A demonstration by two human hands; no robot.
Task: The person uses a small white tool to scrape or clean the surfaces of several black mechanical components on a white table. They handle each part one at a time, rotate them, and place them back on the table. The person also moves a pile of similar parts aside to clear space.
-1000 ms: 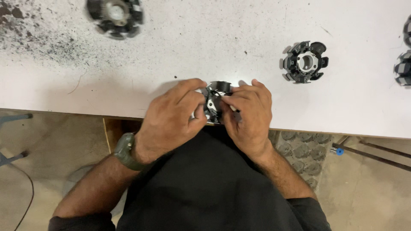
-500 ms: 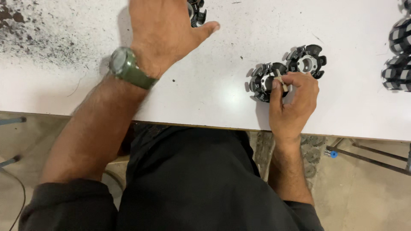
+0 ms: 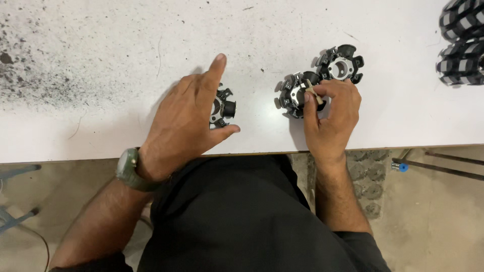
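Note:
My left hand (image 3: 189,118), with a green watch on the wrist, lies over a black and silver wheel part (image 3: 223,108) near the table's front edge; thumb and fingers close around it and the index finger points away. My right hand (image 3: 330,116) rests on a second black wheel part (image 3: 294,94) and pinches a small pale peg (image 3: 313,92) between thumb and finger on top of it. A third such part (image 3: 343,63) lies just beyond it on the white table (image 3: 126,75).
Two larger black and white roller wheels (image 3: 461,45) stand at the table's far right. Dark specks and stains cover the table's left side. Below the front edge are the floor, a patterned mat (image 3: 370,176) and thin rods (image 3: 443,163).
My left hand has pulled back from the far side with a wheel part to the front edge. My right hand stays on the part that it set down to the right.

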